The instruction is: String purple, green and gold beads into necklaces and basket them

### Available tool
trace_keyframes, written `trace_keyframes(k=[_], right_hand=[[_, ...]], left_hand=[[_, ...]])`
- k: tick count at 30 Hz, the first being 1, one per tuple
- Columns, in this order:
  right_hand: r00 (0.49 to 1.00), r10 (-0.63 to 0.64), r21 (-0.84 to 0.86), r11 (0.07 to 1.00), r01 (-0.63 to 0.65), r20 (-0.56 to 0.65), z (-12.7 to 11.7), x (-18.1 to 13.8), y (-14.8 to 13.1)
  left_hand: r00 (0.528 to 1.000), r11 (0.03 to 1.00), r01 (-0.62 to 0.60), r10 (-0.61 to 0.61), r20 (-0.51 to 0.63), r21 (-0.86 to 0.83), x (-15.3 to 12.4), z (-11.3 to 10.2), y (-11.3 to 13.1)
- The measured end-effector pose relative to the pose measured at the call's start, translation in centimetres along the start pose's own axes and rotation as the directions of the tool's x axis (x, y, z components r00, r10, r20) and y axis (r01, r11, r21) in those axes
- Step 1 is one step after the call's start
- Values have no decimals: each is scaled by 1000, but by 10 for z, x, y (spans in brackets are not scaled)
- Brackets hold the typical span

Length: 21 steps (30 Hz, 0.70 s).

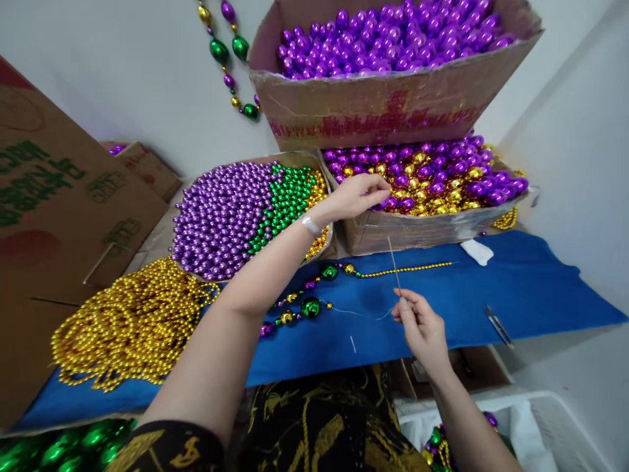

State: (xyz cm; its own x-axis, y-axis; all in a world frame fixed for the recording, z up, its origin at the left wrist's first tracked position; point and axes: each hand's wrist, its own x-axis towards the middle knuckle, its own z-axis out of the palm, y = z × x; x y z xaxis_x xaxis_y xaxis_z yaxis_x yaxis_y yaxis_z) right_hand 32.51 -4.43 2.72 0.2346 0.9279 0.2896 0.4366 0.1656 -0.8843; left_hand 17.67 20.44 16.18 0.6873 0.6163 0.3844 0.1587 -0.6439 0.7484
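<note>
My left hand (354, 195) reaches over the edge of a cardboard box of purple and gold beads (432, 226), its fingers pinched among the purple beads at the box's near left corner. What they grip is too small to make out. My right hand (419, 326) is pinched on a thin needle (394, 265) that points up, with white thread trailing left to a partly strung bead strand (314, 303) of green, gold and purple beads on the blue cloth (531, 288).
A tray of small purple, green and gold beads (240, 213) sits left of the box. Gold bead strings (130, 324) are piled at the left. A box of purple beads (393, 98) is stacked above. Scissors (498, 324) lie at the right.
</note>
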Motion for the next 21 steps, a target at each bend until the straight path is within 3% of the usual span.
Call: trace_keyframes(k=[2,4,7,9,16,21], right_hand=[[997,-71,-85,994,71,5,2,-3,-3],[990,-144,-167,975,144,11,4,-6,-6],[966,-254,-244,935,257,46,10,-8,-8],[942,-326,-254,907,335,79,15,-9,-9],[884,-431,-268,843,467,184,34,-20,-12],[860,-464,-300,807,510,213,40,-24,-11]], left_hand=[[991,945,74,-106,-84,-320,-44,3,14],[961,798,177,-265,-73,-576,-88,11,19],[892,570,261,-450,-31,-780,-141,26,13],[845,469,272,-534,-24,-840,-165,35,6],[696,314,119,-703,-147,-942,-201,56,-1],[668,273,78,-728,-153,-959,-204,60,2]])
